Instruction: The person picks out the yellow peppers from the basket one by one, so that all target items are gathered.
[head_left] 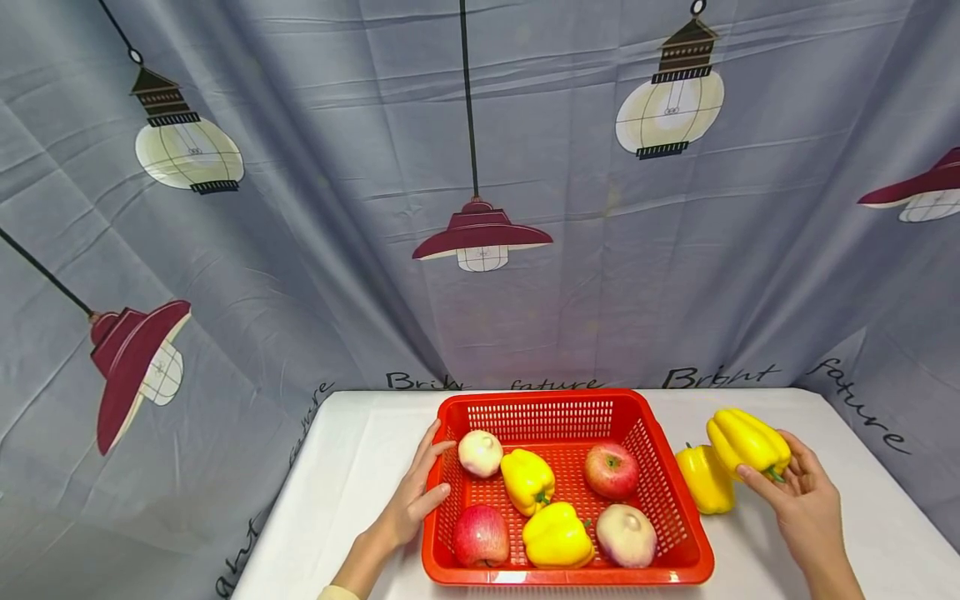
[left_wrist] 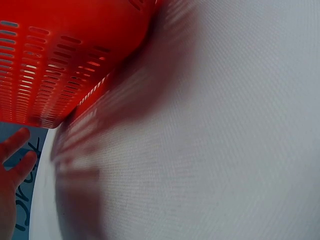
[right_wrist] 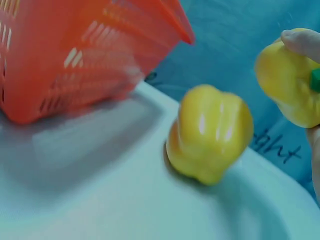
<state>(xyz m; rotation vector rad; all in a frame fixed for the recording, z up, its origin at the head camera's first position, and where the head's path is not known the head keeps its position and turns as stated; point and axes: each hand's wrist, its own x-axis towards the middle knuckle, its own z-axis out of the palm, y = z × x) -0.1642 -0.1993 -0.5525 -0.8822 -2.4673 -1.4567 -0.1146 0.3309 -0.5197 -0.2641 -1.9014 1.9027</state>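
My right hand [head_left: 810, 500] grips a yellow bell pepper [head_left: 747, 442] by its stem end, thumb on one side and fingers on the other. In the right wrist view this held pepper [right_wrist: 287, 82] is at the right edge, its green stem towards the hand. A second yellow bell pepper [head_left: 705, 479] is on the table just right of the red plastic basket [head_left: 567, 577], partly hidden by the held one. At the basket's left side my left hand [head_left: 411, 500] touches the rim with extended fingers, thumb spread apart.
Inside the basket are two yellow bell peppers [head_left: 558, 537], two red apples [head_left: 482, 536] and two pale, purplish-white bulbs [head_left: 627, 536]. The white table [head_left: 360, 450] ends at a grey curtain [head_left: 525, 325] printed with lamps.
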